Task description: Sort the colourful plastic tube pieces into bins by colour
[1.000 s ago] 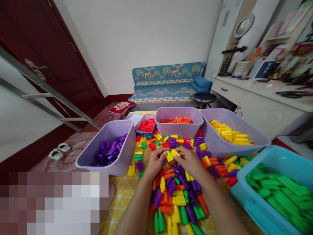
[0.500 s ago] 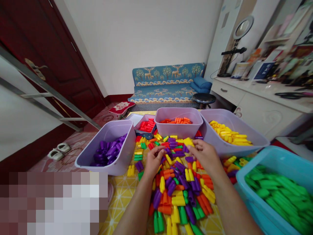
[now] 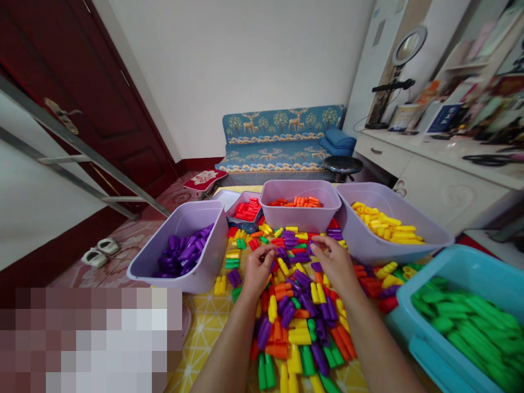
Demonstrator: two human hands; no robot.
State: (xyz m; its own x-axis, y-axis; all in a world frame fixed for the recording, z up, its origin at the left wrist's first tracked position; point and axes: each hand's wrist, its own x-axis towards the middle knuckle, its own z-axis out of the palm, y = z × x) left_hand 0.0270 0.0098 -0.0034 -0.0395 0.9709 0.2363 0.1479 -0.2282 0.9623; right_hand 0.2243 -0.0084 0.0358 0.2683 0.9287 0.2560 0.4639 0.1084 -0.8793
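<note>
Loose plastic pieces in purple, yellow, orange, green and red [image 3: 303,279] are heaped on a yellow patterned tablecloth [image 3: 204,327]. Over the heap's left side is my left hand [image 3: 258,268], its fingertips curled together beside purple pieces; whatever they may hold is too small to make out. My right hand [image 3: 334,265] hovers at the right, thumb and fingers apart near a purple piece [image 3: 313,245], with nothing plainly held. Around the heap stand lilac bins of purple pieces [image 3: 186,254], orange pieces [image 3: 301,202] and yellow pieces [image 3: 385,222].
A turquoise bin [image 3: 429,273] of green pieces stands at the right. A small tray [image 3: 233,210] holds red pieces at the back left. Beyond the table are a blue sofa [image 3: 282,131], a black stool [image 3: 341,164] and a white dresser [image 3: 450,174].
The yellow piece in my right hand's fingers no longer shows there; those fingers have opened and the hand has shifted slightly left and down. My left hand is nearly unmoved.
</note>
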